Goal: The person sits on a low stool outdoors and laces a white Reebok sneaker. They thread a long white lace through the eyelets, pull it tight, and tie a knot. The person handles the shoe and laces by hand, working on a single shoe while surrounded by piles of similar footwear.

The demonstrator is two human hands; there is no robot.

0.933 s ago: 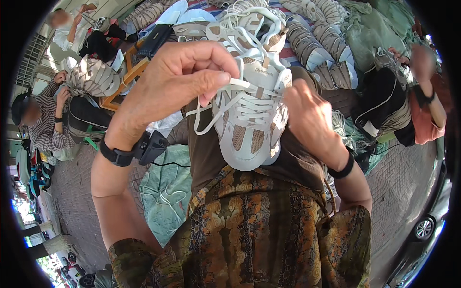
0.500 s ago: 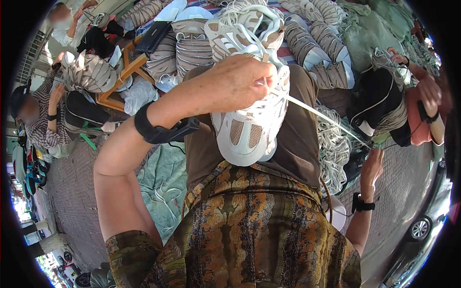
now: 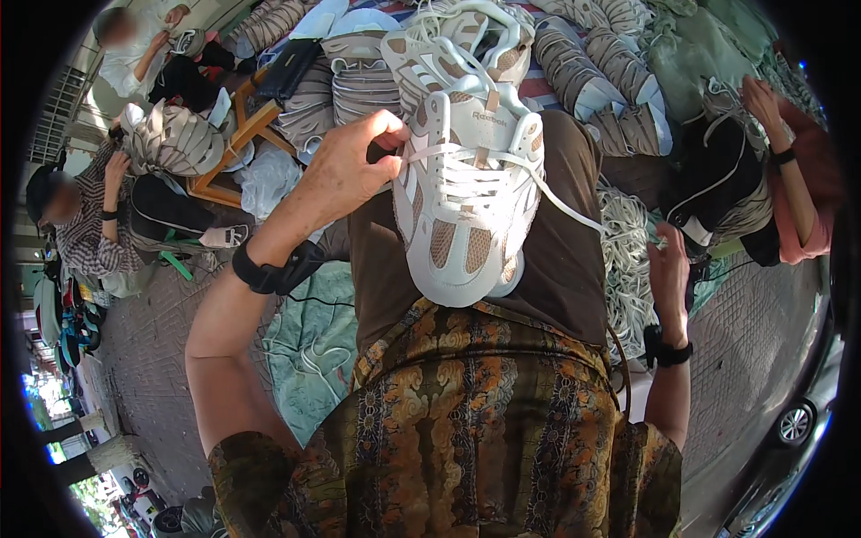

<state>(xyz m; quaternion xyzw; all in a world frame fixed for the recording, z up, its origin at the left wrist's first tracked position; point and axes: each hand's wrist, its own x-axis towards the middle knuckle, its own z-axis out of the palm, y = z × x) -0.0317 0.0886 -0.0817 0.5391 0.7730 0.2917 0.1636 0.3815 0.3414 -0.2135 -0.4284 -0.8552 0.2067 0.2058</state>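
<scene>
A pale grey-and-tan sneaker [image 3: 462, 242] rests on the lap of the person wearing the camera, on brown trousers [image 3: 565, 264], its toe pointing back toward the wearer. White lace [image 3: 569, 212] zigzags over the tongue, and one loose length trails from the right side of the shoe across the right thigh.

The left hand [image 3: 354, 166] is at the shoe's left edge, thumb and forefinger appearing to pinch the lace where it leaves that side. The right hand [image 3: 668, 269] is out to the right, well apart from the shoe, fingers loosely bent; whether it grips anything cannot be told. Just beside it lies a tangled heap of white laces [image 3: 628, 278].

The step in hand looks like lacing, part way up: crossings lie over the lower tongue, while the upper tongue is bare. The next move seems to call for the right hand to take the loose length, with the left steadying its side, so both sides can be threaded evenly.

Beyond the knees are more sneakers [image 3: 426, 63] and nested rows of shoe uppers [image 3: 363, 85].
</scene>
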